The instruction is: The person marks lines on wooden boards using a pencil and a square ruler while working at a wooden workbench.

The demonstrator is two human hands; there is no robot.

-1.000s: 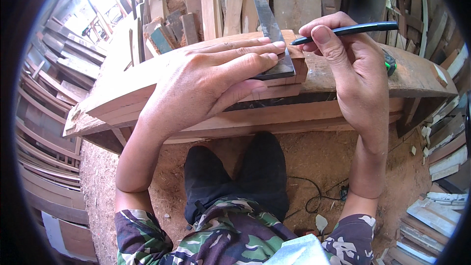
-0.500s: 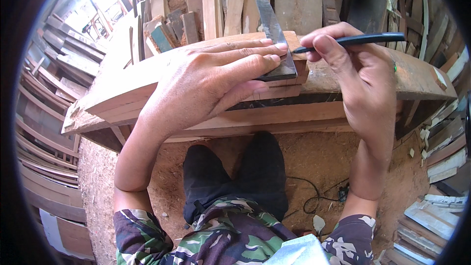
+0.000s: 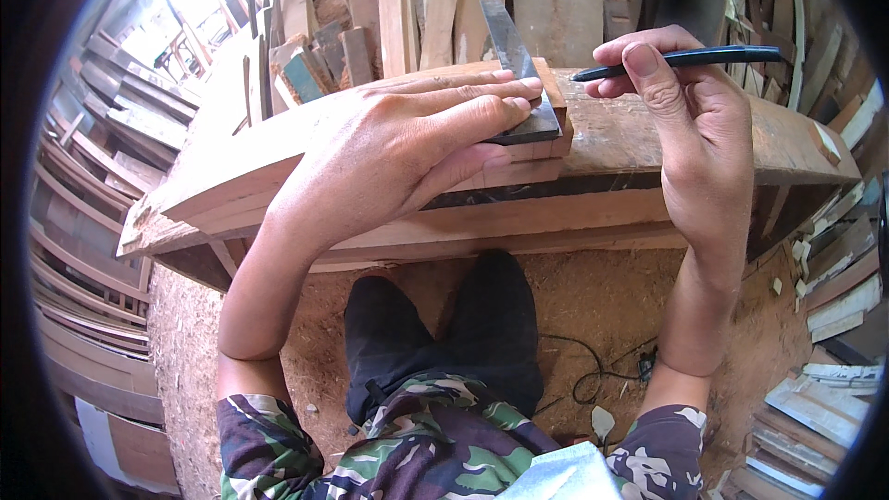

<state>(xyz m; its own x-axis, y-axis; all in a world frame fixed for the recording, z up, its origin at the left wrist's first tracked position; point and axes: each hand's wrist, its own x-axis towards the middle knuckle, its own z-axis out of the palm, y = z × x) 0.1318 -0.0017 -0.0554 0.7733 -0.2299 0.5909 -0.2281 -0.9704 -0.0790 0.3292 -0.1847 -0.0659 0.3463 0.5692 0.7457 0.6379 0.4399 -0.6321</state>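
Observation:
My left hand (image 3: pixel 398 134) lies across a long wooden board (image 3: pixel 245 167), fingers stretched over a metal try square (image 3: pixel 501 32) and thumb at the near side. Its blade runs across the board's top, while the dark stock sits along the near edge, close to the board's right end. In my right hand (image 3: pixel 701 120) a black pen (image 3: pixel 727 55) is pinched between thumb and fingers. The pen's tip points left, raised a short way right of the board end and apart from it. Part of the square is hidden under my left fingers.
The board rests on a worn wooden bench (image 3: pixel 616 153). Planks and offcuts (image 3: pixel 556 9) stand beyond it, with stacked frames (image 3: pixel 88 250) at the left and more wood pieces (image 3: pixel 806 417) at the lower right. A dark cable (image 3: pixel 593 375) lies on the dusty floor.
My right hand has drawn the pen slightly right and up, off the board's end where its tip was. My left hand and the try square have stayed nearly still.

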